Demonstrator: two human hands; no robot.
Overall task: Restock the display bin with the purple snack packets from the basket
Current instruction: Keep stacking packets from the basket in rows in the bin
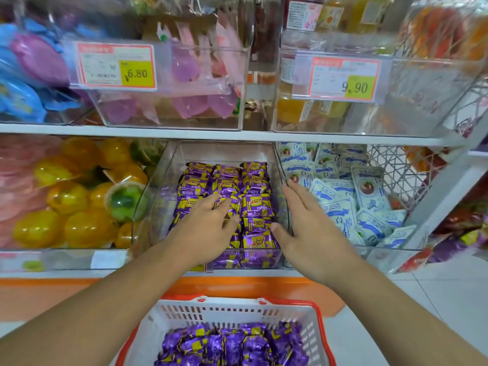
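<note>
A clear plastic display bin (pixel 219 150) on the lower shelf holds rows of purple snack packets (pixel 254 180) with yellow print. My left hand (pixel 203 228) lies flat on the packets in the bin's left half, fingers straight and spread. My right hand (pixel 309 223) rests against the bin's right wall, fingers straight along the wall's top edge and thumb inside the bin. Below, a white basket (pixel 237 311) with an orange rim holds several more purple packets (pixel 232 344).
Left of the bin are yellow and green jelly cups (pixel 76 196). To its right, a bin holds white-and-blue packets (pixel 351 196). The shelf above carries clear bins with price tags (pixel 116 66). White tiled floor shows at the right.
</note>
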